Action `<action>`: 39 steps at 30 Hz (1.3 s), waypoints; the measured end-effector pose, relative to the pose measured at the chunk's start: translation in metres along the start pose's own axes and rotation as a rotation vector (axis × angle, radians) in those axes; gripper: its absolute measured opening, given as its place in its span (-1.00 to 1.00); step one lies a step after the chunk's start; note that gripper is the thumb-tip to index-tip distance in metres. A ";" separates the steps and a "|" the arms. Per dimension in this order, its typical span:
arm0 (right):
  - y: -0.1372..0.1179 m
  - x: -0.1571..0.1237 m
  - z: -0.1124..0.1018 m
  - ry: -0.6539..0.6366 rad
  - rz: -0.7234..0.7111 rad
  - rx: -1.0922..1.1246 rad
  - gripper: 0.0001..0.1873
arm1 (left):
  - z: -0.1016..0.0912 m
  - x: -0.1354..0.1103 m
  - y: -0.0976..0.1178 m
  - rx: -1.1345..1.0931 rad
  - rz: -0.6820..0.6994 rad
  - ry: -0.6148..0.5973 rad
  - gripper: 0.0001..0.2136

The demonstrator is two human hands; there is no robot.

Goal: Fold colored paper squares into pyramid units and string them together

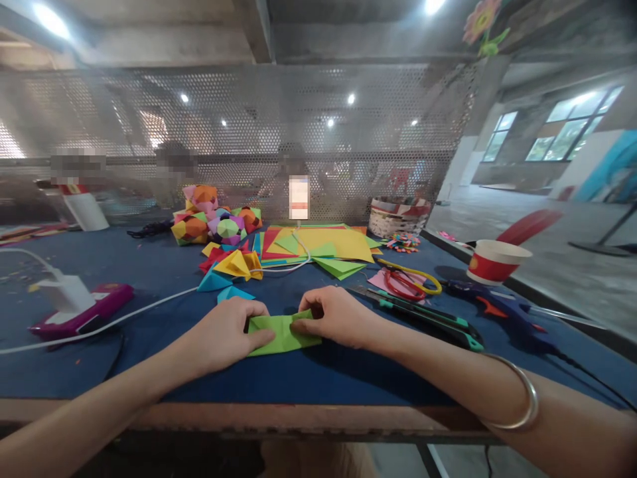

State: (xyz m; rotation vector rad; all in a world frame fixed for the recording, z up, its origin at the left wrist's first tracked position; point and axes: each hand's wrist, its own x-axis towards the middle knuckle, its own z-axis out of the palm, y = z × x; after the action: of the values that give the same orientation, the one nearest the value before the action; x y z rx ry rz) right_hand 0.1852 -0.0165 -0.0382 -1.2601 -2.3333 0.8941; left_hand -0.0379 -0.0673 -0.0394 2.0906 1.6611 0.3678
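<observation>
Green folded paper (283, 335), close to the near edge of the table (209, 384), is pinched at its left end by the left hand (229, 335) and at its right by the right hand (341, 317); some fingertips are hidden. A cutter (430, 318) lies to the right, its blade tip indistinct; farther right, the glue gun (520, 322) has its cord (594, 379) cut off. Bare table separates paper and near edge; coloured sheets (343, 245) bound the far side.

Head view, forward and down, near table (223, 390), edges seemingly stretched
</observation>
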 end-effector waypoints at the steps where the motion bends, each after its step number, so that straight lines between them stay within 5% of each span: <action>1: 0.000 0.000 0.000 -0.002 0.001 -0.017 -0.80 | 0.000 0.000 0.000 0.022 0.004 0.019 -0.79; 11: -0.001 0.000 0.003 -0.022 0.001 -0.096 -0.77 | 0.011 -0.006 -0.014 0.105 0.108 0.261 -0.74; 16: 0.000 0.001 0.004 -0.027 -0.003 -0.102 -0.76 | 0.019 -0.015 -0.018 0.154 0.330 0.329 -0.78; 21: -0.001 0.001 0.003 -0.026 -0.019 -0.095 -0.78 | 0.033 -0.045 -0.009 0.277 0.538 0.235 -0.29; 25: 0.000 0.001 0.003 -0.016 -0.032 -0.092 -0.78 | 0.044 -0.060 -0.005 0.419 0.534 0.216 -0.18; 32: 0.004 0.001 0.006 0.027 -0.077 -0.105 -0.78 | 0.038 -0.063 0.005 0.682 0.658 0.223 -0.53; 36: 0.002 -0.003 0.007 0.107 -0.191 -0.155 -0.67 | 0.037 -0.067 0.005 0.588 0.603 0.251 -0.54; 39: 0.001 -0.006 0.008 0.008 -0.301 -0.152 -0.77 | 0.040 -0.068 0.000 0.530 0.579 0.257 -0.53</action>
State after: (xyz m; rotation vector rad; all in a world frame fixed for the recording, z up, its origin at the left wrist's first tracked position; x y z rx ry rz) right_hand 0.1849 -0.0243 -0.0449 -0.9249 -2.5343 0.6226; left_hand -0.0354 -0.1400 -0.0692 3.0410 1.3466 0.4175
